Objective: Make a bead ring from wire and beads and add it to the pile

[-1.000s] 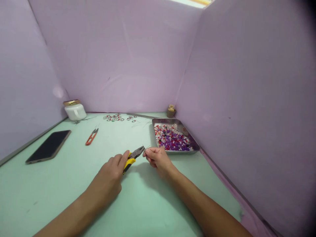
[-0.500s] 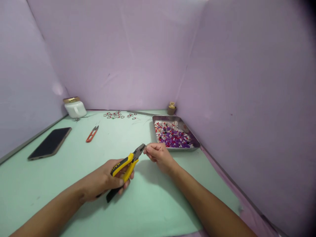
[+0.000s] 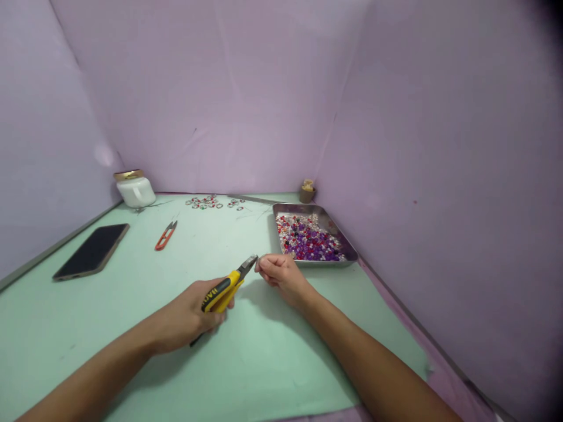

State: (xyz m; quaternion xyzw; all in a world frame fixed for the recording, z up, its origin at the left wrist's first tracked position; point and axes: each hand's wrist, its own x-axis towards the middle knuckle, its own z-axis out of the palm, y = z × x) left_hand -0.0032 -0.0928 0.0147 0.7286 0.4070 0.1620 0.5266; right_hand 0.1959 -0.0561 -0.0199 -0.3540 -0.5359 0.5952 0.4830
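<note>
Yellow lettering (image 3: 209, 296) on the pliers (image 3: 230, 283), along one dark handle inlay, seemingly "HAO"; further letters unclear

Left hand (image 3: 191, 316) rolled over, pliers (image 3: 232, 282) rotated with it, handles (image 3: 215, 295) more exposed than 1 second ago

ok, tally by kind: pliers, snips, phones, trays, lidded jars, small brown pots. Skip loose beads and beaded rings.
Pliers: 1
Snips: 1
Phone: 1
Metal tray: 1
White lidded jar: 1
Small brown pot: 1
Total: 6
</note>
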